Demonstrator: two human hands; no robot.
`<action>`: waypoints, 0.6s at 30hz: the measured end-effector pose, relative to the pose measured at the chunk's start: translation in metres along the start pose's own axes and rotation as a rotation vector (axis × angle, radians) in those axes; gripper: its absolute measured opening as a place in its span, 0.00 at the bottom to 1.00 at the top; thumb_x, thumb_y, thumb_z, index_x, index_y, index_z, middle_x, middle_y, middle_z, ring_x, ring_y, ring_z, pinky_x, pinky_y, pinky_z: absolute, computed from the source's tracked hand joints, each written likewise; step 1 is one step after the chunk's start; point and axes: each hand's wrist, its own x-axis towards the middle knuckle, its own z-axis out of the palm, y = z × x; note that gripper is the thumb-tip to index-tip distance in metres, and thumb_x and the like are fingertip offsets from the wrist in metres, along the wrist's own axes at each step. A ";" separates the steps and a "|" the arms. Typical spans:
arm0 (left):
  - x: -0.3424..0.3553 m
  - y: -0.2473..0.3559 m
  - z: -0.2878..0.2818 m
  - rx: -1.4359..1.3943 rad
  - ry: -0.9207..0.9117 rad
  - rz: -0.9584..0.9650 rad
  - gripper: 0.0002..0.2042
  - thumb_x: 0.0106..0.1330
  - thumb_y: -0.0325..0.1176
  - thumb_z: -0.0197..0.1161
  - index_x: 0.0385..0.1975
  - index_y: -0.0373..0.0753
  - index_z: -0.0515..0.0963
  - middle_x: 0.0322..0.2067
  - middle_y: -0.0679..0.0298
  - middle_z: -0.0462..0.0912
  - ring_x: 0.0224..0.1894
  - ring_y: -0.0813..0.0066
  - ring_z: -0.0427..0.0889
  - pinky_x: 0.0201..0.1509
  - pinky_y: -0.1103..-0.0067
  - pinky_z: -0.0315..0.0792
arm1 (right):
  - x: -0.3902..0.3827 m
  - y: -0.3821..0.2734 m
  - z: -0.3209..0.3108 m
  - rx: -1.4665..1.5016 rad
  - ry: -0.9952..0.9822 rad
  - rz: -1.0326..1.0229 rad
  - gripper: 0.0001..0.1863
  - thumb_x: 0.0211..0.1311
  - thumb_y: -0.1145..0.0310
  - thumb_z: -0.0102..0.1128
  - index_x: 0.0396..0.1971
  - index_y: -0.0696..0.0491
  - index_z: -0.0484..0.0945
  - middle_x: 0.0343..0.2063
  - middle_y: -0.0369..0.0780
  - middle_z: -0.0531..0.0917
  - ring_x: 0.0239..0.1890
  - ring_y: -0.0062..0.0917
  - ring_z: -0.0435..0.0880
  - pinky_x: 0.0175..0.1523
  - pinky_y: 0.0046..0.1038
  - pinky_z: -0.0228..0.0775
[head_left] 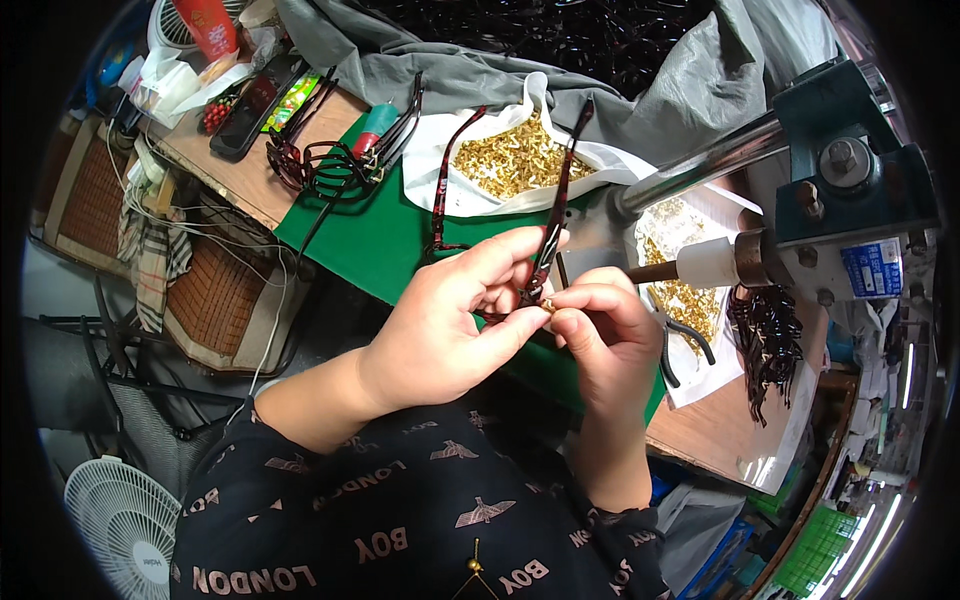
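Observation:
My left hand point(435, 325) is closed around a dark red-brown eyeglass frame point(562, 185), whose two temples point away from me. At the frame's near corner, the thumb and fingers of my right hand point(612, 335) pinch together. A tiny gold-coloured metal piece point(547, 304) shows between the fingertips of both hands; its exact shape is too small to tell. My fingers hide most of the frame's front. Just beyond lies a heap of small gold metal parts point(515, 158) on white cloth. Pliers with dark handles point(690, 340) lie right of my right hand.
A bench press with a dark green head point(850, 170) reaches in from the right. More gold parts point(665, 245) lie beneath it, beside a bundle of dark temples point(765, 335). Assembled eyeglass frames point(325, 168) and a phone point(258, 108) rest at the left. Grey cloth point(370, 55) borders the back.

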 end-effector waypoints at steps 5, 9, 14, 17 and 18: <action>0.002 0.004 0.005 -0.028 -0.156 0.007 0.28 0.59 0.17 0.56 0.62 0.32 0.60 0.43 0.63 0.77 0.37 0.87 0.75 0.39 0.89 0.69 | 0.008 -0.006 -0.010 -0.226 -0.058 -0.247 0.07 0.47 0.81 0.67 0.27 0.56 0.79 0.27 0.36 0.77 0.29 0.20 0.74 0.34 0.19 0.66; 0.004 0.009 0.006 0.066 -0.197 0.016 0.28 0.60 0.17 0.55 0.63 0.32 0.59 0.39 0.65 0.78 0.31 0.87 0.74 0.35 0.88 0.71 | 0.007 -0.008 -0.011 -0.143 -0.048 -0.194 0.10 0.48 0.80 0.67 0.30 0.57 0.76 0.27 0.36 0.76 0.28 0.16 0.73 0.33 0.19 0.67; 0.004 0.009 0.007 -0.034 -0.192 -0.019 0.28 0.61 0.18 0.56 0.63 0.32 0.58 0.41 0.63 0.78 0.34 0.86 0.75 0.34 0.88 0.72 | 0.011 -0.011 -0.021 0.110 -0.207 0.238 0.08 0.54 0.79 0.63 0.33 0.59 0.75 0.31 0.34 0.76 0.30 0.14 0.75 0.35 0.17 0.69; 0.005 0.016 0.007 -0.246 -0.203 -0.121 0.27 0.63 0.20 0.54 0.63 0.32 0.58 0.45 0.60 0.78 0.40 0.85 0.76 0.34 0.88 0.72 | 0.015 -0.022 -0.022 0.036 -0.215 0.168 0.04 0.54 0.79 0.61 0.30 0.61 0.76 0.31 0.36 0.77 0.30 0.16 0.76 0.36 0.17 0.69; 0.004 0.017 0.008 -0.255 -0.197 -0.127 0.26 0.64 0.20 0.54 0.63 0.32 0.58 0.46 0.60 0.77 0.40 0.84 0.76 0.34 0.88 0.72 | 0.016 -0.023 -0.023 0.001 -0.225 0.146 0.04 0.54 0.79 0.61 0.30 0.61 0.76 0.31 0.37 0.77 0.30 0.16 0.76 0.36 0.17 0.69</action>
